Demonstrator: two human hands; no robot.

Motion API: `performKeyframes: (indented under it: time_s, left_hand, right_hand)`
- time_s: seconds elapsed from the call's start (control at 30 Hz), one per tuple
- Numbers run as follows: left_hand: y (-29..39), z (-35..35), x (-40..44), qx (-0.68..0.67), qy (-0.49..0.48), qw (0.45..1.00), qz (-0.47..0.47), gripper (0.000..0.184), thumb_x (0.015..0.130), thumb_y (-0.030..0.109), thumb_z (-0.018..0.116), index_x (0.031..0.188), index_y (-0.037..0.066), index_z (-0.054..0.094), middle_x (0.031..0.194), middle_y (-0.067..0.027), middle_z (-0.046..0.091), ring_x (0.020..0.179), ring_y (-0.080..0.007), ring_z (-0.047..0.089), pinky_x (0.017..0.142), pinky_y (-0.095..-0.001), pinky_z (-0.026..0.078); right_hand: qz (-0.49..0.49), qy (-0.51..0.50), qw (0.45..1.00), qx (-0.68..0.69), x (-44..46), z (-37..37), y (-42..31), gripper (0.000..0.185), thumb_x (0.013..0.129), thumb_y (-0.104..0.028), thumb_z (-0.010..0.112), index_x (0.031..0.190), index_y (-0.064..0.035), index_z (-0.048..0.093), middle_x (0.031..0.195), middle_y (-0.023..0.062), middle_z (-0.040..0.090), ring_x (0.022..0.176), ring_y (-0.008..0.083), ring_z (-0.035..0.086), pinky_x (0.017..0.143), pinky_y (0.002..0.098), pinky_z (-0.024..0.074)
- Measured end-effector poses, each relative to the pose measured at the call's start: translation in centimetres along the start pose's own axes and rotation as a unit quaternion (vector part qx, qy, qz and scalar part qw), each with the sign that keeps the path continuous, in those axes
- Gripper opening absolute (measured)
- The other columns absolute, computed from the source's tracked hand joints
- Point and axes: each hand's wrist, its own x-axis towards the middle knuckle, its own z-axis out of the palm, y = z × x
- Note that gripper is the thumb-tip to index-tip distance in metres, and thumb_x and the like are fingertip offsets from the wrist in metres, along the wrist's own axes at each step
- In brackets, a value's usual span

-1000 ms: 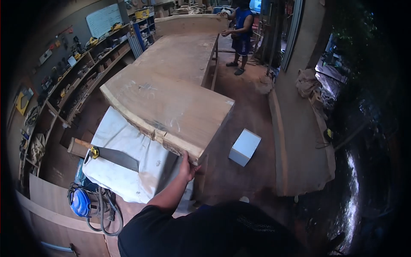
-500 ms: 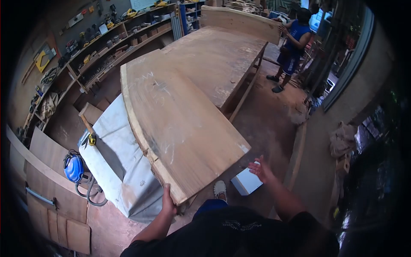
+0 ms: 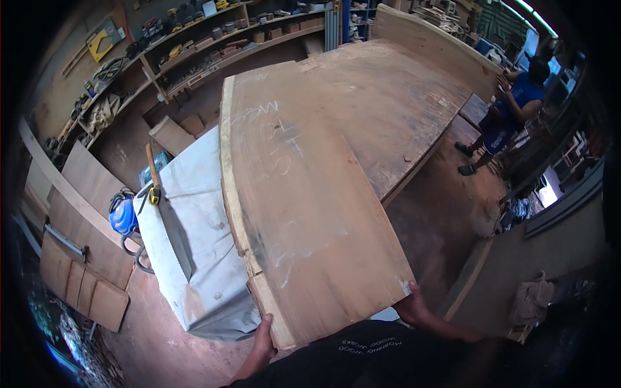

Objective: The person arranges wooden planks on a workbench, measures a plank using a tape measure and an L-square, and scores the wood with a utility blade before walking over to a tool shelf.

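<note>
A wide wooden slab (image 3: 310, 213) with chalk marks and a pale live edge on its left side lies partly over the large worktable (image 3: 401, 84). Its near end reaches my body. My left hand (image 3: 264, 343) grips the slab's near left corner, thumb on the top face and fingers hidden beneath. At the near right corner, my right hand (image 3: 412, 304) is closed on the edge, its fingers mostly under the wood. Left of the slab, a cloth-covered surface (image 3: 194, 213) carries a handsaw (image 3: 173, 242), a yellow tape measure (image 3: 154, 195) and a wooden-handled tool (image 3: 152, 163).
A person (image 3: 517, 107) in blue stands at the far right, hands at an upright board (image 3: 440, 48). Tool shelves (image 3: 233, 52) line the back left wall. A blue vacuum (image 3: 121, 213) and leaning boards (image 3: 84, 284) stand at the left. A cloth bundle (image 3: 533, 301) hangs at the right.
My right hand, open and apart from the slab before, now holds its near right corner. My left hand keeps its grip. The view has turned, and the slab's near end sits closer to my body.
</note>
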Motion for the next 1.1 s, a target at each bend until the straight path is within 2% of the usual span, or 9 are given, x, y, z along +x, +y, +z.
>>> performKeyframes:
  time_s: [0.4, 0.5, 0.57, 0.7, 0.83, 0.9, 1.03, 1.07, 1.1]
  left_hand:
    - [-9.5, 16.6, 2.6, 0.077, -0.054, 0.995, -0.029, 0.065, 0.095, 0.030, 0.048, 0.143, -0.003, 0.017, 0.144, -0.0204, 0.032, 0.133, -0.0318, 0.035, 0.111, -0.0459, 0.028]
    - [-14.2, 23.7, 5.2, 0.096, -0.092, 0.991, -0.016, 0.070, 0.095, 0.033, 0.050, 0.144, -0.002, 0.015, 0.145, -0.0195, 0.032, 0.133, -0.0322, 0.035, 0.111, -0.0459, 0.029]
    - [-16.5, 30.0, 6.4, 0.085, -0.112, 0.989, -0.049, 0.075, 0.093, 0.038, 0.054, 0.144, -0.002, 0.015, 0.144, -0.0195, 0.032, 0.132, -0.0319, 0.036, 0.110, -0.0454, 0.029]
    - [-25.2, 34.1, 17.5, 0.037, -0.124, 0.988, -0.082, 0.071, 0.092, 0.035, 0.059, 0.142, 0.000, 0.025, 0.143, -0.0137, 0.035, 0.133, -0.0270, 0.033, 0.112, -0.0415, 0.026]
    - [-26.4, 42.9, 19.2, 0.049, -0.116, 0.989, -0.078, 0.066, 0.093, 0.035, 0.058, 0.140, -0.001, 0.028, 0.139, -0.0130, 0.040, 0.128, -0.0254, 0.041, 0.110, -0.0409, 0.029]
    - [-27.1, 44.7, 20.3, 0.073, -0.129, 0.986, -0.077, 0.068, 0.092, 0.039, 0.059, 0.138, -0.001, 0.030, 0.136, -0.0148, 0.042, 0.125, -0.0255, 0.044, 0.108, -0.0429, 0.032]
    - [-26.5, 44.0, 22.0, 0.146, -0.174, 0.967, -0.118, 0.073, 0.089, 0.047, 0.060, 0.136, -0.002, 0.033, 0.132, -0.0164, 0.046, 0.119, -0.0259, 0.050, 0.101, -0.0446, 0.041]
    - [-25.6, 43.1, 22.0, 0.183, -0.211, 0.946, -0.163, 0.072, 0.089, 0.048, 0.059, 0.135, -0.002, 0.036, 0.131, -0.0161, 0.048, 0.117, -0.0262, 0.051, 0.098, -0.0447, 0.043]
    - [-25.0, 42.2, 22.7, 0.178, -0.212, 0.947, -0.164, 0.072, 0.089, 0.048, 0.059, 0.135, -0.002, 0.036, 0.131, -0.0161, 0.048, 0.117, -0.0262, 0.051, 0.098, -0.0447, 0.043]
  right_hand:
    - [-0.021, 0.065, 0.991, -0.111, 4.6, -10.6, -16.1, 0.085, 0.081, -0.068, 0.047, 0.142, -0.0110, 0.033, 0.139, 0.0121, 0.044, 0.125, 0.0296, 0.044, 0.102, 0.0499, 0.0337]
    - [-0.056, 0.047, 0.994, -0.086, 8.3, -15.9, -22.2, 0.078, 0.085, -0.065, 0.045, 0.140, -0.0102, 0.037, 0.131, 0.0140, 0.051, 0.119, 0.0302, 0.049, 0.098, 0.0495, 0.0374]
    - [-0.079, 0.088, 0.991, -0.067, 10.8, -18.8, -26.5, 0.065, 0.087, -0.062, 0.048, 0.127, -0.0108, 0.047, 0.108, 0.0090, 0.061, 0.095, 0.0226, 0.058, 0.086, 0.0385, 0.0428]
    - [-0.170, 0.116, 0.977, -0.058, 14.7, -26.1, -32.0, 0.050, 0.092, -0.050, 0.051, 0.120, -0.0086, 0.050, 0.106, 0.0111, 0.061, 0.090, 0.0214, 0.062, 0.086, 0.0383, 0.0449]
    - [-0.112, 0.163, 0.975, -0.099, 10.7, -29.5, -31.4, 0.055, 0.093, -0.047, 0.052, 0.125, -0.0047, 0.036, 0.099, 0.0150, 0.062, 0.087, 0.0249, 0.064, 0.076, 0.0415, 0.0530]
    - [-0.074, 0.158, 0.971, -0.164, 8.2, -34.7, -28.1, 0.053, 0.092, -0.045, 0.055, 0.123, -0.0047, 0.039, 0.097, 0.0148, 0.062, 0.083, 0.0237, 0.064, 0.072, 0.0388, 0.0539]
    - [0.037, 0.319, 0.863, -0.389, -2.1, -43.3, -19.4, 0.049, 0.087, -0.047, 0.062, 0.105, -0.0016, 0.055, 0.080, 0.0113, 0.061, 0.069, 0.0178, 0.062, 0.055, 0.0332, 0.0503]
    - [0.149, 0.350, 0.790, -0.482, -5.6, -43.5, -17.7, 0.055, 0.089, -0.043, 0.059, 0.114, 0.0046, 0.054, 0.083, 0.0131, 0.064, 0.068, 0.0221, 0.062, 0.059, 0.0358, 0.0499]
    - [0.219, 0.342, 0.661, -0.631, -9.0, -43.5, -16.1, 0.058, 0.088, -0.046, 0.057, 0.113, 0.0064, 0.056, 0.087, 0.0172, 0.065, 0.068, 0.0241, 0.062, 0.062, 0.0383, 0.0499]
